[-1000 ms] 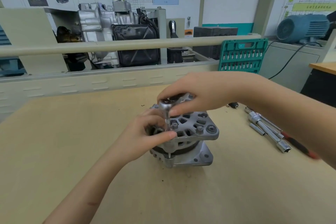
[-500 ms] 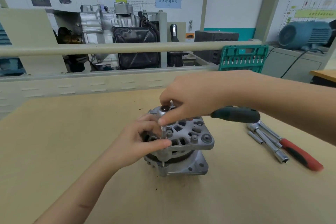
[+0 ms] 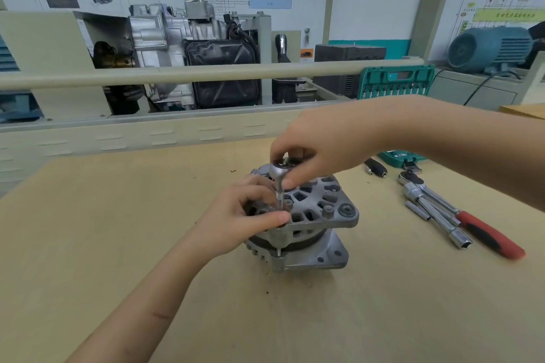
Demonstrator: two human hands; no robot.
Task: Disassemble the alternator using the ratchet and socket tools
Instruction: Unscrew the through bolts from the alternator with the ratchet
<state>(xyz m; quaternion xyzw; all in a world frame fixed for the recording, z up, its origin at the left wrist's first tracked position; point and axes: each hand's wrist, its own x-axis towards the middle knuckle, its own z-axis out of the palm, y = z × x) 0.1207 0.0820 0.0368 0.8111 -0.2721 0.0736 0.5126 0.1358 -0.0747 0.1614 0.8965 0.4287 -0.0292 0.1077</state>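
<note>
Alternator (image 3: 306, 221) upright at mid-table (image 3: 118, 244), socket (image 3: 279, 196) standing vertical on a near-left housing bolt directly beneath the ratchet (image 3: 280, 169) head; right hand (image 3: 318, 150), the nearer, closes its fingers (image 3: 290, 183) over that head, while left hand (image 3: 236, 221) pinches the socket shaft.

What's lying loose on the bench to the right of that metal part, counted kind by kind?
Red-handled ratchet: 1
Chrome sockets: 2
Black-handled driver: 1
Small green case: 1
Total: 5
</note>
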